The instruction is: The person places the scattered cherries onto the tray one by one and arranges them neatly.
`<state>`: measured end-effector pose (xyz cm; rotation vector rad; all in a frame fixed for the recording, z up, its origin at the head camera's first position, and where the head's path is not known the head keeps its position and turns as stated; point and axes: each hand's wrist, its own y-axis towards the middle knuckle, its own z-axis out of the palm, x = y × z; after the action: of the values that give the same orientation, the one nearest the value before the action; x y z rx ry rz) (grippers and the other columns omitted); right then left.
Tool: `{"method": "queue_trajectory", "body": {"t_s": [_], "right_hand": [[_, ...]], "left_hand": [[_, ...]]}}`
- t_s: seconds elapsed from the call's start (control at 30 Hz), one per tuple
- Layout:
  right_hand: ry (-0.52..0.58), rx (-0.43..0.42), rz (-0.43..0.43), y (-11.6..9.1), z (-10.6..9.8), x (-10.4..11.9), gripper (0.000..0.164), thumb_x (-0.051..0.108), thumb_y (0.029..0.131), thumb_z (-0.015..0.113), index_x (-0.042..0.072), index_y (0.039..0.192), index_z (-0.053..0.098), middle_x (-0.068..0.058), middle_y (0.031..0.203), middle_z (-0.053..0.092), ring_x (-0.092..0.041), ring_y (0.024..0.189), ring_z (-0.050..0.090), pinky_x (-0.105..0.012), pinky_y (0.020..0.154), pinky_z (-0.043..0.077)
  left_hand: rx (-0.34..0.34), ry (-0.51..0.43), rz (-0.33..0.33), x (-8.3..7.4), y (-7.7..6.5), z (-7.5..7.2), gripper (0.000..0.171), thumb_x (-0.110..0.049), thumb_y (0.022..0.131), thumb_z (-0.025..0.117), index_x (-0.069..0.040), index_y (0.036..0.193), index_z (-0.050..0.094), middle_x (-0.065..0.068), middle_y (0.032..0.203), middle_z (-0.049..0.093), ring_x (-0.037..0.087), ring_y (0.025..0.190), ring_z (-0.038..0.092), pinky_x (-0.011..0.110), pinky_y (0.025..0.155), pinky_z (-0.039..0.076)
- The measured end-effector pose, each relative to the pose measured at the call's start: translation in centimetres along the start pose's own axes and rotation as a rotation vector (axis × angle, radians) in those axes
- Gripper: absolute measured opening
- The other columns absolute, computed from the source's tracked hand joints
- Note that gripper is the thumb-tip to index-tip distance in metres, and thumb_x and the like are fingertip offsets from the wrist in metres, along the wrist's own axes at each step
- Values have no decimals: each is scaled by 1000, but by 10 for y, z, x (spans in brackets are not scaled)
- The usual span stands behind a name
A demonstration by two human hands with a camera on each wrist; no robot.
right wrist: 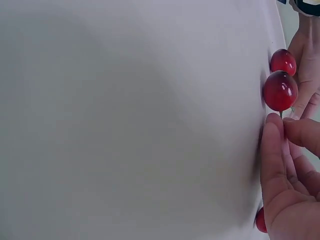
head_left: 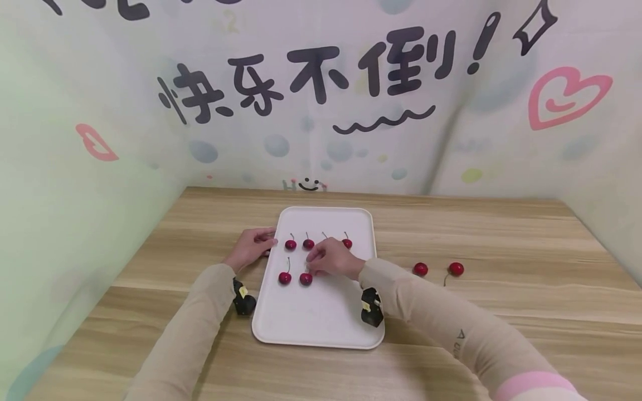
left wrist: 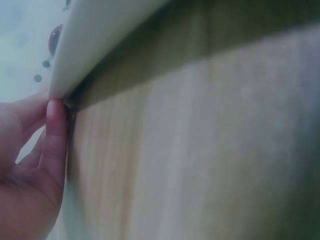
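While the R grip is closed to a pinch on a stem, thumb vs. fingertips, the held cherry sits right by them, stem up, at approx. the mid part of the white tray; can't tell if it's touching down. L grip has the tray's L rim, thumb & fingers closed at the edge. Just L of the held one: front-row cherry, stem up, on tray. Behind: back-row cherries, 3 visible + 1 stem poking up past the R grip, that fruit hidden. Off-tray, R side: 2 loose cherries on the wood-grain surface, near each other, farther-R one w/ stem toward the near edge. Black wrist cams on both wrists. Bkgd: pale sheet w/ black lettering + pink heart.
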<state>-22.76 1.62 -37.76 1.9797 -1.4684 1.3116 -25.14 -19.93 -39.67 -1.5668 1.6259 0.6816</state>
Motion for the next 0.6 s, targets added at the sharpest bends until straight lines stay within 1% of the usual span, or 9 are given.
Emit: {"method": "queue_trajectory", "body": {"t_s": [0.13, 0.4, 0.6], "right_hand": [[23, 2, 19, 1, 3, -1, 11, 5, 77, 69, 1, 87, 67, -4, 76, 63, -13, 62, 59, -22, 58, 51], [46, 4, 25, 0, 3, -2, 11, 5, 78, 68, 0, 88, 67, -6, 76, 63, -13, 61, 60, -23, 60, 52], [41, 4, 23, -2, 2, -1, 11, 5, 78, 68, -1, 87, 67, -5, 75, 64, -12, 61, 60, -22, 60, 52]], "left_hand": [[0, 2, 2, 0, 0, 0, 41, -15, 89, 56, -3, 128, 49, 17, 105, 60, 18, 80, 57, 26, 72, 51], [0, 6, 15, 1, 2, 0, 41, -14, 89, 56, -2, 128, 49, 17, 104, 60, 19, 81, 56, 25, 71, 51], [2, 1, -7, 0, 2, 1, 41, -14, 89, 56, -3, 128, 48, 17, 105, 59, 19, 81, 56, 25, 71, 51]]}}
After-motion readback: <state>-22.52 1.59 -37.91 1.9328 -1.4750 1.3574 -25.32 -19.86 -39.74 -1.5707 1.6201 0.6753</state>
